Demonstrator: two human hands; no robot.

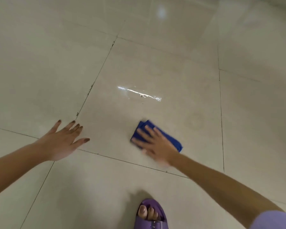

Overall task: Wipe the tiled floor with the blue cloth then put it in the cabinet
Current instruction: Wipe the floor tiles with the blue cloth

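A folded blue cloth (pixel 170 138) lies flat on the pale tiled floor (pixel 155 63). My right hand (pixel 153 144) presses down on it with fingers spread, covering its near left part; the hand is blurred. My left hand (pixel 63 141) hovers open to the left, fingers apart, holding nothing. A wet streak (pixel 139 93) glints on the tile beyond the cloth. No cabinet is in view.
My foot in a purple sandal (pixel 149 215) stands at the bottom edge, just behind the right arm. Dark grout lines (pixel 96 80) cross the floor. A faint ring mark (pixel 196 121) shows on the tile to the right of the cloth.
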